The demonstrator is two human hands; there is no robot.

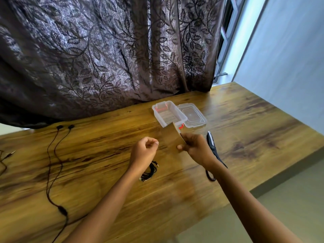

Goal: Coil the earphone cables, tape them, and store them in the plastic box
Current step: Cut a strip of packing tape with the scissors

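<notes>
My right hand (196, 148) grips a roll of brown tape (178, 131), seen edge on, above the middle of the table. My left hand (144, 149) pinches the free end, and a strip of tape (169, 137) stretches between the two hands. A coiled black earphone cable (149, 172) lies on the table just under my left wrist. An uncoiled black earphone (56, 163) lies stretched out at the left. The clear plastic box (158, 114) with red latches stands open behind my hands, and it looks empty.
The box's clear lid (193, 114) lies just right of the box. Black scissors (213, 146) lie under my right hand and wrist. Another cable end (5, 158) shows at the far left edge. A dark leaf-pattern curtain (105, 58) hangs behind the wooden table (245, 120).
</notes>
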